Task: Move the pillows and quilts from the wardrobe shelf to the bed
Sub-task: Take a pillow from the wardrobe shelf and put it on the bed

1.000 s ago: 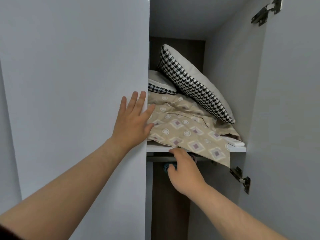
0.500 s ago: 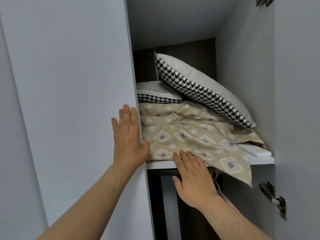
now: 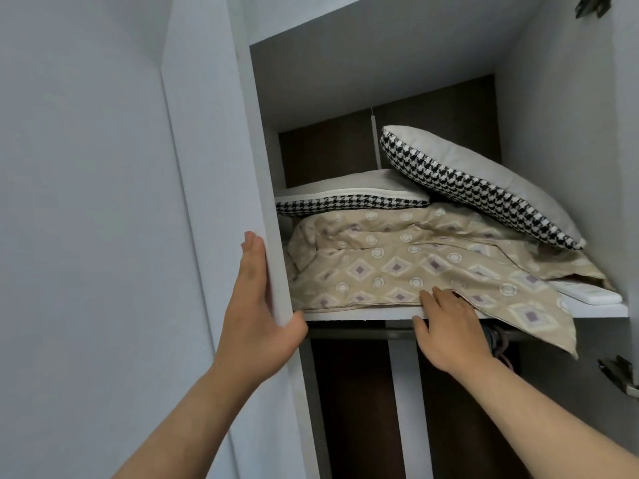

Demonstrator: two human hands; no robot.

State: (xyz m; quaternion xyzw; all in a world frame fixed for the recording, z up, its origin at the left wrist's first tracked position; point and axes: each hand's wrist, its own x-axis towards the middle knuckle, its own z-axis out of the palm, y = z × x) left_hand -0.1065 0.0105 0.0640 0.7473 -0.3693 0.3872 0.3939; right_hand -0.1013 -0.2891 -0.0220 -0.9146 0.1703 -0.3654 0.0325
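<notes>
A beige quilt [image 3: 408,267] with a diamond pattern lies folded on the white wardrobe shelf [image 3: 352,314], one corner hanging over the front edge at the right. On it rest two houndstooth-edged grey pillows: a flat pillow [image 3: 345,195] at the back left and a tilted pillow [image 3: 484,184] leaning against the right wall. My left hand [image 3: 256,316] lies flat along the edge of the left door [image 3: 221,167], thumb hooked around it. My right hand [image 3: 449,326] is spread at the shelf's front edge, its fingertips on the quilt's lower hem.
A white remote control [image 3: 584,293] lies on the shelf's right end beside the quilt. Below the shelf runs a hanging rail [image 3: 359,333] with hangers at the right. The right door stands open with metal hinges [image 3: 619,375] showing.
The left door has swung further open under my left hand, showing more of the shelf. My right hand has risen from below the shelf onto the quilt's front hem.
</notes>
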